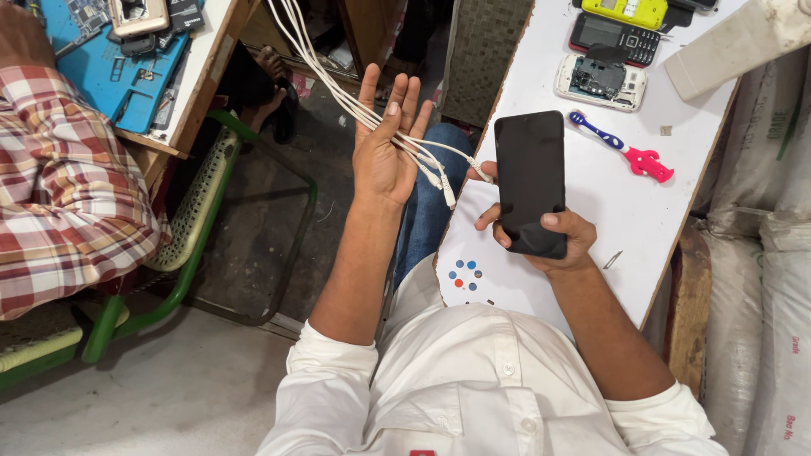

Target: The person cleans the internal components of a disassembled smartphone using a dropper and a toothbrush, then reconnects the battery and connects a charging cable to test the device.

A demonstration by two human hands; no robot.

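Head view looks down on a person in a white shirt whose right hand [541, 241] has its grip clamped around the lower end of a black smartphone [530, 181], thumb across the glass and fingers curled behind, the dark screen facing up. That phone hangs just above the near end of a white worktop [608, 203]. Left hand [384, 143] is held up with the palm open and the fingers spread apart; a bundle of white charging cables [338, 84] lies across the palm, its plugs dangling just short of the phone's left edge. Beyond the right grip, a pink and blue toothbrush [629, 152] lies flat on the worktop, and farther off sit an opened white phone [601, 82] with its insides showing, a dark keypad phone [615, 38] and a yellow phone [627, 10]. A cluster of small coloured dots [465, 274] marks the worktop just left of the right wrist. Well to the left of the open hand, a blue mat [110, 67] on a second worktop carries phone parts, beside someone's checked sleeve [59, 177]. No containers can be made out.
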